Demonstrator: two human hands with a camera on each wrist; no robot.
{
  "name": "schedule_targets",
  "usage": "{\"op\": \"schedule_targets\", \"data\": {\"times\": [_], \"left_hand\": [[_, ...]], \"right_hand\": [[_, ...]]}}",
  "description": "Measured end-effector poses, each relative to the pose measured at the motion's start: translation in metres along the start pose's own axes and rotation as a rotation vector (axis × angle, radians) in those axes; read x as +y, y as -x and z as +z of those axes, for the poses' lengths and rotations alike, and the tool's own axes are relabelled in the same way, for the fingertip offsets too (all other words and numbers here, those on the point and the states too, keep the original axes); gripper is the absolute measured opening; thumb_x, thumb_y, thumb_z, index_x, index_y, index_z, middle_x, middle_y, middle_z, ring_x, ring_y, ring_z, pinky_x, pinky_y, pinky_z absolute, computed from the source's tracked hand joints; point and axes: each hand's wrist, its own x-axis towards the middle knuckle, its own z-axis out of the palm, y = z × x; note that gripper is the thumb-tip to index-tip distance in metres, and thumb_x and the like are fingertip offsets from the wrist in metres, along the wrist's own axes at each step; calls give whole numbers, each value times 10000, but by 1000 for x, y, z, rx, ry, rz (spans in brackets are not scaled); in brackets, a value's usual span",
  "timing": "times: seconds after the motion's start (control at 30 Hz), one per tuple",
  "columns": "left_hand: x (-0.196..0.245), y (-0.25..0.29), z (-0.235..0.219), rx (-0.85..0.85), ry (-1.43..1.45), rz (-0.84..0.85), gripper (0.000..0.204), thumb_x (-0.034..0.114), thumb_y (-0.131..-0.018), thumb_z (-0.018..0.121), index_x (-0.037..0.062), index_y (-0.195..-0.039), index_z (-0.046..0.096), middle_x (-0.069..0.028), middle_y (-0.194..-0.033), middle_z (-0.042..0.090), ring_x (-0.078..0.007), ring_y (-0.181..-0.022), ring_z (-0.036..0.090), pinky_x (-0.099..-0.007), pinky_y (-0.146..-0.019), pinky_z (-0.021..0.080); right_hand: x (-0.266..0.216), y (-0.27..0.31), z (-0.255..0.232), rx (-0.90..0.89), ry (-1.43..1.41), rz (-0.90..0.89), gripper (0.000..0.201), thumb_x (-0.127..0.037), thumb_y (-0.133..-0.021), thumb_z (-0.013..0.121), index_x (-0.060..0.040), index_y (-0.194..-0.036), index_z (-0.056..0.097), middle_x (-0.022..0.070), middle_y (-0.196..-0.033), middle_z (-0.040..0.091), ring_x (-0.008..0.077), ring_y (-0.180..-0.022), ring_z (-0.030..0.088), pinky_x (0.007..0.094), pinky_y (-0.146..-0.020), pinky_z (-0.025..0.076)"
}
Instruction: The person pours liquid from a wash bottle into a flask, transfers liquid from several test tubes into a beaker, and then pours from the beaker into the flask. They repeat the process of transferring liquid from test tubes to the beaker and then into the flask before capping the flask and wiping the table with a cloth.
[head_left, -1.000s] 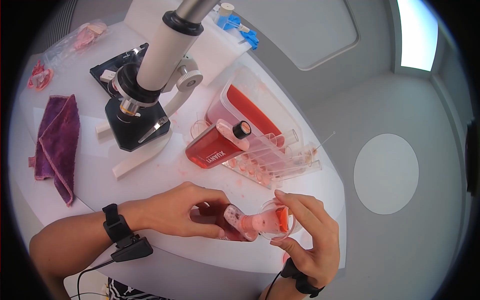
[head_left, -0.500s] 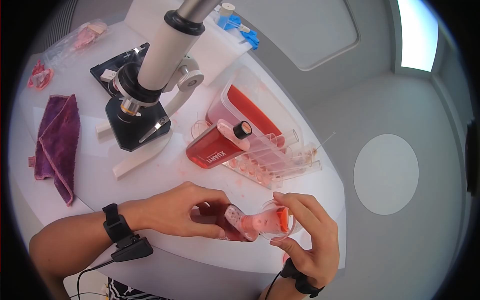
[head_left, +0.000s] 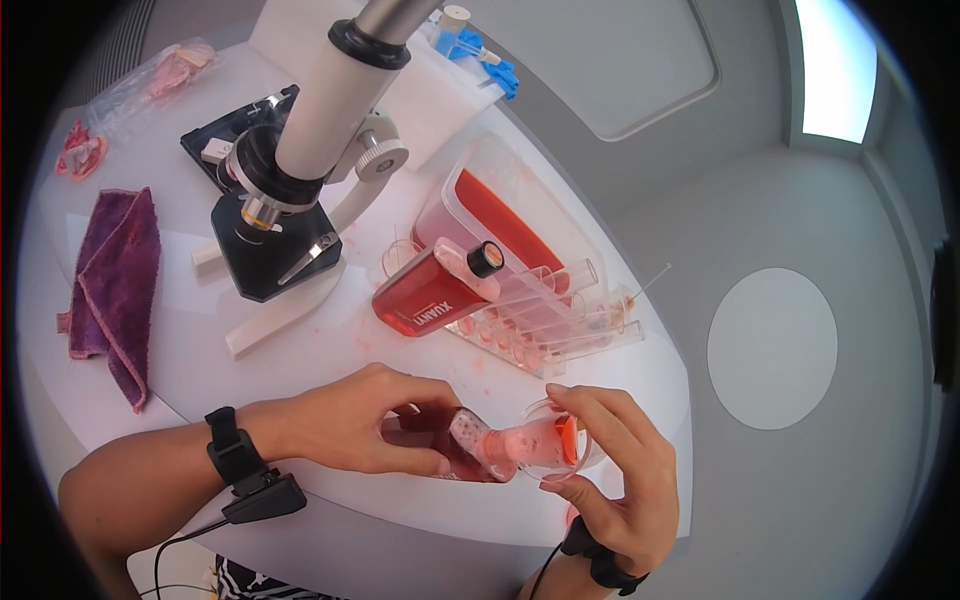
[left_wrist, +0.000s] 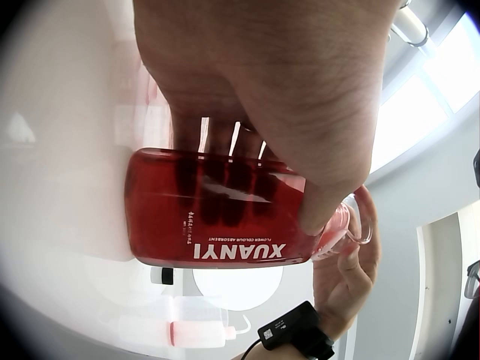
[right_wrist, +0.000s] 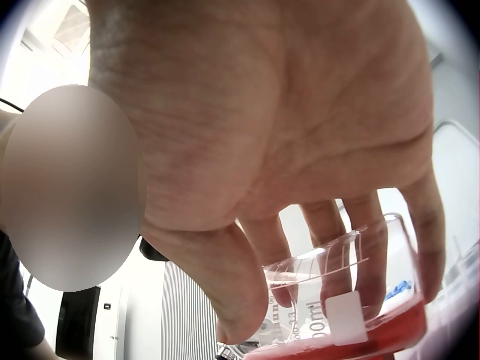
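Note:
My left hand [head_left: 350,420] grips a clear bottle of dark red liquid [left_wrist: 157,217], its fingers behind and its thumb along the near side. The white lettering XUANYI shows on it in the left wrist view. The bottle lies tipped over, neck to the right, and its neck overlaps a clear beaker [head_left: 545,445] in the head view. With thumb and fingers, my right hand [head_left: 635,460] holds the beaker around its side. Red liquid and printed ml marks show in the beaker in the right wrist view.
A second XUANYI bottle [head_left: 425,290] with a black cap stands beyond the hands, beside a rack of test tubes [head_left: 530,340] and a plastic tub of red liquid [head_left: 510,225]. The microscope [head_left: 300,150] rises behind. A purple cloth [head_left: 115,280] lies at the left.
Both hands keep nearly the same pose around the bottle and beaker. The bright red patch inside the beaker looks slightly smaller, and the pink there has shifted a little.

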Motion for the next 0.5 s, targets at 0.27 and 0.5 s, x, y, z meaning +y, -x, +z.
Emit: {"op": "schedule_targets", "data": {"times": [0.27, 0.5], "left_hand": [[1, 0, 0, -6, 9, -11, 468, 289, -900, 827, 2, -1230, 659, -138, -1083, 755, -206, -952, 700, -349, -878, 565], [2, 0, -1, -13, 5, -21, 470, 281, -902, 825, -1, -1237, 655, -133, -1082, 751, -203, -959, 692, -349, -884, 563]], "right_hand": [[-1, 0, 0, 3, 1, 10, 666, -88, -757, 892, -13, -1383, 678, 197, -1234, 676, 345, -1042, 690, 395, -879, 569], [-1, 0, 0, 1, 6, 0, 674, -93, -757, 892, -16, -1390, 675, 197, -1236, 674, 344, -1050, 689, 395, -885, 568]]}}
